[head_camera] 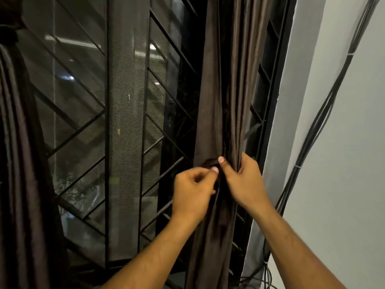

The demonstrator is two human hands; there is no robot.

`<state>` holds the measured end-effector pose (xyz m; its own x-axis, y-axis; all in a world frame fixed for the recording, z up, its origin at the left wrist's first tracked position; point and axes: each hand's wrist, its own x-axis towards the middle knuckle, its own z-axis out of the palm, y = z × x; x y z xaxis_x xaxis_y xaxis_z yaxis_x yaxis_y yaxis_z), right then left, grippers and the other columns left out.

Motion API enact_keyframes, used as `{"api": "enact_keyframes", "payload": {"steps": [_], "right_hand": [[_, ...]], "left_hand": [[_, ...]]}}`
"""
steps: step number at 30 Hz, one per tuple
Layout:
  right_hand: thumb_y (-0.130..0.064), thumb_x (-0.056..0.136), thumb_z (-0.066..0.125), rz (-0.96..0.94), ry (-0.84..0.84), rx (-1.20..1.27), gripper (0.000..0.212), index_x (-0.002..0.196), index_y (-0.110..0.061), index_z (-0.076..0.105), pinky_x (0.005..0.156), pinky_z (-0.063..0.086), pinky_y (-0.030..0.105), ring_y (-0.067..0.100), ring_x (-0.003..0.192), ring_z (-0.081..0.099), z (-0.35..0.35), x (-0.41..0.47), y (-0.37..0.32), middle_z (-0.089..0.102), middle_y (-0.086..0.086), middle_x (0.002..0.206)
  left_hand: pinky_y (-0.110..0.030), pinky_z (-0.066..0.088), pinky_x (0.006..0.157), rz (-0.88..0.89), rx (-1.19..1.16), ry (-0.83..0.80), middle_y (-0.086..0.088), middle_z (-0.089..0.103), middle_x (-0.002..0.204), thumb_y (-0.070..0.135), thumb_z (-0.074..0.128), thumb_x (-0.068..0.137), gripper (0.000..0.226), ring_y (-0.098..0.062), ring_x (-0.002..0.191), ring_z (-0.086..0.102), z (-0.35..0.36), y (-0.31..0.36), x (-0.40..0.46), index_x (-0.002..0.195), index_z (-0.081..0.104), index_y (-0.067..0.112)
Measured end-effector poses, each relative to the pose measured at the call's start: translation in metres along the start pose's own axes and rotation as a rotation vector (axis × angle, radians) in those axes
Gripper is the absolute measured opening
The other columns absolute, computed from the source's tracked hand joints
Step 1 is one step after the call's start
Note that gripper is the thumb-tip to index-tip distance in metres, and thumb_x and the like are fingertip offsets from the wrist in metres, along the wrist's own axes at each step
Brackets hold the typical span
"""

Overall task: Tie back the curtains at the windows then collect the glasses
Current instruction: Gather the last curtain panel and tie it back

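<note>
I count two curtains: one dark brown curtain (216, 101) gathered at the window's right edge, a second curtain (18, 163) bunched far left. Both hands work the right one — left hand (193, 190), grip closed in a pinch on a fold at its front; right hand (243, 180), grip wrapped round the bunched cloth. Window grille (125, 122) between; cable bundle (325, 109) on the wall.

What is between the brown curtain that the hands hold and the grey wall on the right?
In the head view, the black window frame stands between the curtain and the wall.
</note>
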<state>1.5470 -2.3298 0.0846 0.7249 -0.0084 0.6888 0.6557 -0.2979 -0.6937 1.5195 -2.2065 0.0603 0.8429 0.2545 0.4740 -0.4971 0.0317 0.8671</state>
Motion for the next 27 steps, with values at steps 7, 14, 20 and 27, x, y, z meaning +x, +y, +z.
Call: {"api": "enact_keyframes", "payload": {"steps": [7,14,20,27], "right_hand": [[-0.027,0.102,0.061,-0.022,0.038,0.013,0.014,0.11,-0.022,0.072,0.085,0.057,0.025,0.002,0.096,0.07,0.019,-0.003,0.002,0.075,-0.009,0.101],[-0.03,0.103,0.057,0.09,0.117,0.285,0.018,0.12,-0.028,0.065,0.093,0.054,0.021,0.0,0.104,0.069,0.029,-0.006,-0.001,0.074,-0.013,0.11],[-0.02,0.094,0.074,0.299,0.196,0.467,0.016,0.1,-0.012,0.062,0.069,0.057,0.02,0.012,0.081,0.071,0.038,0.01,-0.005,0.074,0.003,0.089],[-0.018,0.084,0.081,0.041,0.105,0.098,0.012,0.084,-0.008,0.075,0.094,0.051,0.018,0.003,0.106,0.061,0.036,0.014,-0.006,0.059,0.002,0.118]], "left_hand": [[-0.029,0.055,0.053,-0.201,-0.361,0.382,-0.012,0.073,0.083,0.002,0.078,0.084,0.035,-0.017,0.067,0.072,-0.001,0.014,0.032,0.105,0.052,0.015],[-0.039,0.062,0.083,-0.123,-0.018,0.319,0.0,0.077,0.081,0.005,0.069,0.089,0.019,-0.017,0.082,0.076,-0.016,0.021,0.05,0.086,0.075,0.023],[-0.026,0.061,0.065,-0.223,-0.258,0.018,-0.014,0.079,0.083,-0.007,0.059,0.089,0.026,-0.023,0.074,0.076,-0.015,0.038,0.041,0.087,0.08,0.008],[-0.033,0.059,0.077,-0.099,-0.092,-0.085,-0.011,0.079,0.085,-0.005,0.057,0.091,0.028,-0.022,0.078,0.075,-0.022,0.038,0.043,0.089,0.08,0.01]]}}
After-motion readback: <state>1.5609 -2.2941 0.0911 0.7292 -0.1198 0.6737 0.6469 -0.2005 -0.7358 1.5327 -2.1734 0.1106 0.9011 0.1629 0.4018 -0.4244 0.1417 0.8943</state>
